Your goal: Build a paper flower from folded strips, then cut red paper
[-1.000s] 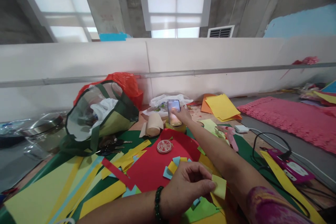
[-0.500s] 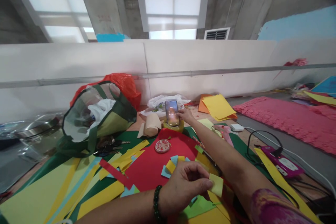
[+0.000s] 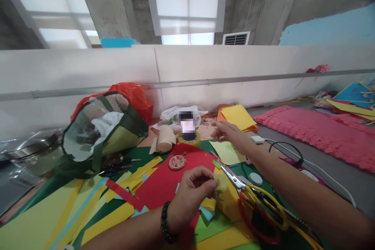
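My left hand point(image 3: 191, 191), with a dark bead bracelet on the wrist, pinches a small piece of pale yellow paper point(image 3: 222, 182) between thumb and fingers. It hovers over red paper point(image 3: 155, 187) and coloured offcuts. My right hand point(image 3: 228, 133) is raised in the air, fingers apart and holding nothing, right of the phone point(image 3: 187, 125). The phone leans upright on a yellow roll of tape point(image 3: 193, 141), its screen pixelated. Below my right forearm lie scissors point(image 3: 236, 179) with red and yellow handles, beside a pale yellow sheet point(image 3: 227, 152).
A round red-and-white disc point(image 3: 177, 162) lies on the red paper. Yellow strips point(image 3: 107, 220), keys point(image 3: 120, 164), a beige roll point(image 3: 165, 139) and a green tote bag point(image 3: 125, 121) are left. At right are yellow sheets point(image 3: 240, 116), a white cable point(image 3: 319, 168) and pink cloth point(image 3: 310, 129).
My right hand has left the phone screen and drawn back to the right. The scissors now show more. My left hand, still pinching the yellow paper, has shifted slightly left in view.
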Demonstrator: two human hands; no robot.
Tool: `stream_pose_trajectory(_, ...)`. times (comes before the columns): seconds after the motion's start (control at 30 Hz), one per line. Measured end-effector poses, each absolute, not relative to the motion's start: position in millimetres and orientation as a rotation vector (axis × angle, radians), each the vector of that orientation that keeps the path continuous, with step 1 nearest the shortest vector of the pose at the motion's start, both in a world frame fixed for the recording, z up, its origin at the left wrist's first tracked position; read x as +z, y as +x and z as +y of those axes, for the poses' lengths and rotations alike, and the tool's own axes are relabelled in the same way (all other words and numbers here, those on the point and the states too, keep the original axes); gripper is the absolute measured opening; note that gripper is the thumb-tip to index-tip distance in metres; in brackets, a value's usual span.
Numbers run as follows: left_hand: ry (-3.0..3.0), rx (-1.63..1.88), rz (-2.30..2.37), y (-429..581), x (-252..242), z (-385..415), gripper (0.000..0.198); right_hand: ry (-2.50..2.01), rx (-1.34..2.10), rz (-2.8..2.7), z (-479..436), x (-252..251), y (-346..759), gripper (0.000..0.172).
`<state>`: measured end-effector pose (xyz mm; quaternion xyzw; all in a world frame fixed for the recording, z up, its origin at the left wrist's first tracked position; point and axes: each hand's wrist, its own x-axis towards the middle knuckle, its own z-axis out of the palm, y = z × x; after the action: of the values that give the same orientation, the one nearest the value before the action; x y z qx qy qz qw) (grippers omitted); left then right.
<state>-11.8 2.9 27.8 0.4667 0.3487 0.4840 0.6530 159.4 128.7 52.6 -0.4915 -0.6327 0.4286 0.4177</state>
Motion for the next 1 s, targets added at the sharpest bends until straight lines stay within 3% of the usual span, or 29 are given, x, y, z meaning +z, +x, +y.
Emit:
stream_pose_trajectory(0.17, 1.118, 1.186, 0.813, -11, 29, 0, 0.041, -0.945, 1.302, -1.769, 25, 47, 183, 0.063)
stream_pose_trajectory(0.27, 1.139, 1.184, 0.804, -12, 34, -6, 0.038, -1.006, 1.357, -2.085, -9, 44, 199, 0.037)
stream_pose_trajectory(0.3, 1.145, 1.19, 0.811, -14, 37, -8, 0.038, -1.021, 1.306, -2.14, -15, 43, 209, 0.041)
stream_pose_trajectory(0.47, 1.135, 1.319, 0.923, -32, 53, -13, 0.036, -1.33, 0.879, -1.723, -9, 30, 282, 0.05)
stream_pose_trajectory(0.57, 1.008, 1.375, 1.0, -39, 55, -15, 0.037, -1.66, 0.149, -1.477, -3, 19, 300, 0.035)
stream_pose_trajectory(0.63, 0.959, 1.345, 1.022, -37, 51, -17, 0.037, -1.602, -0.05, -1.444, -9, 13, 286, 0.028)
stream_pose_trajectory(0.8, 0.926, 1.203, 0.99, -23, 35, -24, 0.038, -1.115, 0.759, -1.757, -41, -2, 204, 0.028)
stream_pose_trajectory(0.87, 0.927, 1.142, 0.961, -19, 30, -27, 0.038, -0.997, 1.02, -1.674, -44, -4, 176, 0.035)
stream_pose_trajectory(1.0, 0.921, 1.097, 0.918, -15, 23, -31, 0.039, -0.857, 1.367, -1.389, -35, -3, 144, 0.032)
